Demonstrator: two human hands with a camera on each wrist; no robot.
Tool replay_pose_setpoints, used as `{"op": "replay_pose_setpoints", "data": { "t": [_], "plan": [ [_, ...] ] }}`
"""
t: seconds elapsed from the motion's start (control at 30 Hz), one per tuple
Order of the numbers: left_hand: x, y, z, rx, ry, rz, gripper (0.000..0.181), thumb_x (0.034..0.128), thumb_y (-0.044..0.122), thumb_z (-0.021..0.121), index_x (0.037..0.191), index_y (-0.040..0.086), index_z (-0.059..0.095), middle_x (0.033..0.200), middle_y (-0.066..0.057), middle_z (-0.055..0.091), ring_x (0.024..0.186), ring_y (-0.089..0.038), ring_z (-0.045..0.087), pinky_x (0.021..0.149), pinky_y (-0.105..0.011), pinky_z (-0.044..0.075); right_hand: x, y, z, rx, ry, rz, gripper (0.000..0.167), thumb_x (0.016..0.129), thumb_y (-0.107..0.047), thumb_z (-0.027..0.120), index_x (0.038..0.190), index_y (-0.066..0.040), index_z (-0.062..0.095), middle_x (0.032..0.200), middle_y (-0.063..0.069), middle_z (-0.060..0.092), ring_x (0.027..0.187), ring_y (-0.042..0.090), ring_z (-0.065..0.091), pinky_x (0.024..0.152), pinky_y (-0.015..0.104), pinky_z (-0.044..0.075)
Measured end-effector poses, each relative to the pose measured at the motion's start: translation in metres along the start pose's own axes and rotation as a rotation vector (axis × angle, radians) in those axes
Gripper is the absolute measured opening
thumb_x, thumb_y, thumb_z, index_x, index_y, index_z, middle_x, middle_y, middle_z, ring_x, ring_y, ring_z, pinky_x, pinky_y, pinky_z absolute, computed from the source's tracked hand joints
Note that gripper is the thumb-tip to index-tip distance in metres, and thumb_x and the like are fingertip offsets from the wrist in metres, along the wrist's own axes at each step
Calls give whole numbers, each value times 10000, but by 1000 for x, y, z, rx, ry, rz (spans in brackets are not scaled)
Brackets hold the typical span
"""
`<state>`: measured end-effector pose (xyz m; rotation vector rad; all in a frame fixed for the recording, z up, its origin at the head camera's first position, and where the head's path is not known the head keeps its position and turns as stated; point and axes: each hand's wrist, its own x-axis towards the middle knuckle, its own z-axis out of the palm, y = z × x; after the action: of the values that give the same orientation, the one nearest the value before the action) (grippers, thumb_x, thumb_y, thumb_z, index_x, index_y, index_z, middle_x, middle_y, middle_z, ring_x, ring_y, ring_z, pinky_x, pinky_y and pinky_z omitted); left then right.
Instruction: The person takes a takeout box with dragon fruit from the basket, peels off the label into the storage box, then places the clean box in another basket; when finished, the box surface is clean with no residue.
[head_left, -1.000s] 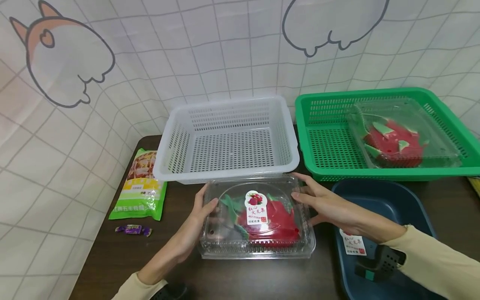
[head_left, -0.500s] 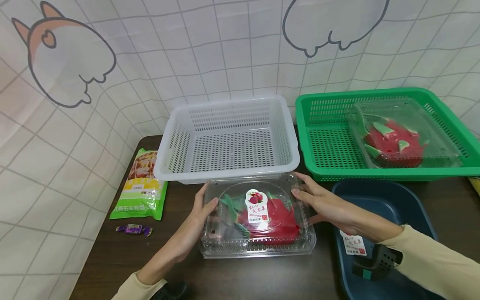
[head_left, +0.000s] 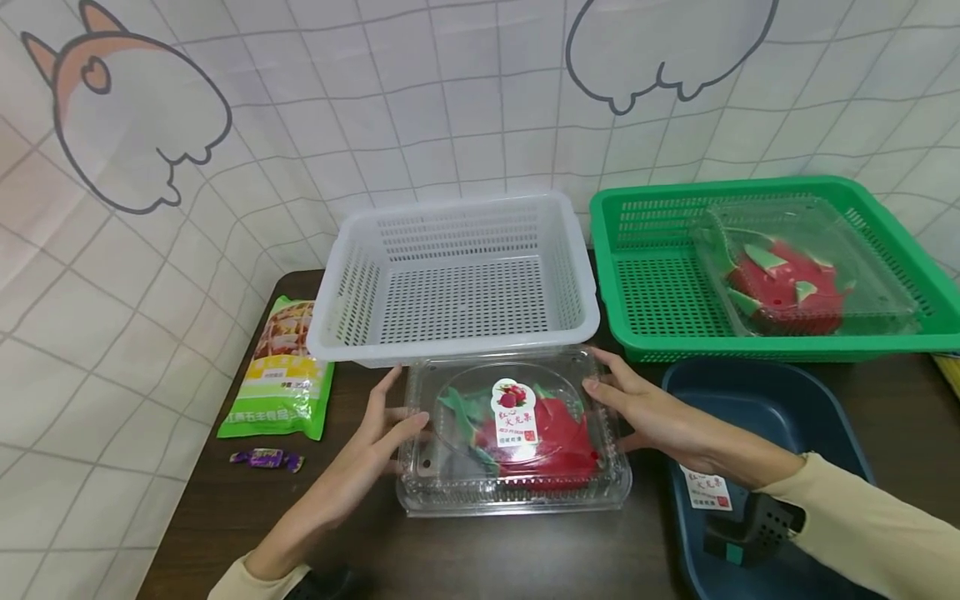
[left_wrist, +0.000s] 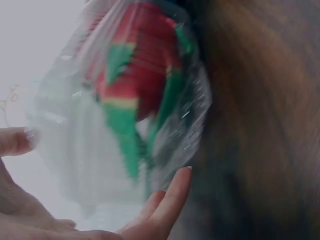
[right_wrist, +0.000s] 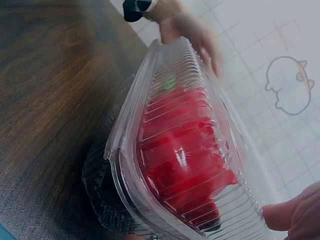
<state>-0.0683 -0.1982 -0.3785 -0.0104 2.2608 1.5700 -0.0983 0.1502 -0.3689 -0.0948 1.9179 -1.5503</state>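
Observation:
A clear lidded box (head_left: 450, 375) with a red and green dragon fruit (head_left: 562, 437) inside and a white sticker (head_left: 514, 423) on top rests on the table. At its left end my left hand (head_left: 348, 471) has its fingers spread, the thumb over the edge; firm contact is unclear. In the left wrist view those fingers (left_wrist: 172, 200) lie beside the blurred box (left_wrist: 85, 145). My right hand (head_left: 663, 421) grips the right end, thumb on the lid. The right wrist view shows its thumb (right_wrist: 287, 215) at the box (right_wrist: 132, 115), most other fingers hidden.
A white basket (head_left: 450, 342) stands behind the box. The green basket (head_left: 757, 343) holds another boxed dragon fruit (head_left: 791, 287). At right lies a blue tub (head_left: 765, 383) with a sticker label (head_left: 707, 490). On the left are a snack bag (head_left: 277, 375) and a purple candy (head_left: 266, 458).
My left hand has loosened and shifted left, its fingers spreading at the box's end. My right hand keeps its grip. The box's front edge has risen slightly in view since the earliest frame.

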Motion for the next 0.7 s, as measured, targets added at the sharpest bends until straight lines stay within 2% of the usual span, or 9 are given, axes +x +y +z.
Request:
{"op": "replay_pose_setpoints", "data": {
  "t": [0.07,0.17,0.27,0.33,0.4,0.5,0.53,0.6,0.7],
  "plan": [
    [-6,5,-6,63,19,33,815,1079,441,522,1675,243,2,1533,-228,387,1302,-350,559,921,-469,578,0,0,0,1,1,2,773,1122,-344,453,1670,-181,-68,1633,299,67,1455,600,184,997,723,473],
    [-17,15,-8,247,109,126,804,1079,455,546,1679,234,60,1561,-187,344,1301,-345,558,961,-491,567,0,0,0,1,0,2,773,1121,-345,452,1670,-185,-68,1630,298,70,1455,601,182,996,732,467],
    [-25,25,0,483,222,315,773,1060,403,612,1665,200,176,1545,-159,338,1282,-336,564,986,-543,542,0,1,-2,0,5,3,771,1124,-349,447,1670,-184,-73,1627,301,69,1451,607,195,988,735,471],
    [-26,28,7,618,256,495,728,1045,346,641,1641,161,268,1531,-165,355,1285,-338,554,974,-537,547,0,2,-3,4,11,6,774,1124,-351,446,1670,-187,-76,1629,302,65,1450,608,196,985,739,469],
    [-22,29,13,738,244,678,661,1053,368,611,1607,123,346,1539,-186,369,1323,-336,517,989,-526,544,0,3,-3,8,12,3,769,1125,-350,443,1670,-191,-76,1631,301,64,1452,606,198,989,742,464],
    [-11,25,19,895,183,874,629,1082,503,468,1570,108,420,1575,-189,390,1424,-345,443,1091,-540,479,0,4,-2,18,8,-1,769,1125,-354,446,1671,-197,-72,1634,294,66,1453,597,209,996,741,461],
    [-7,22,20,935,163,910,650,1086,549,406,1565,111,431,1590,-185,391,1446,-349,425,1118,-542,454,0,4,-2,21,5,-4,771,1124,-355,450,1671,-197,-70,1632,294,78,1451,596,220,996,737,464],
    [0,18,21,992,127,952,699,1085,605,311,1562,111,442,1618,-164,388,1512,-360,353,1204,-583,330,0,4,-1,24,1,-8,776,1121,-359,457,1671,-194,-66,1628,292,89,1449,593,231,993,730,471],
    [7,11,21,1031,93,967,712,1088,611,283,1577,115,430,1651,-134,371,1546,-356,305,1243,-581,248,-1,4,-1,23,2,-11,782,1118,-358,467,1670,-189,-61,1617,295,116,1439,596,254,984,719,485]
  ]
}}
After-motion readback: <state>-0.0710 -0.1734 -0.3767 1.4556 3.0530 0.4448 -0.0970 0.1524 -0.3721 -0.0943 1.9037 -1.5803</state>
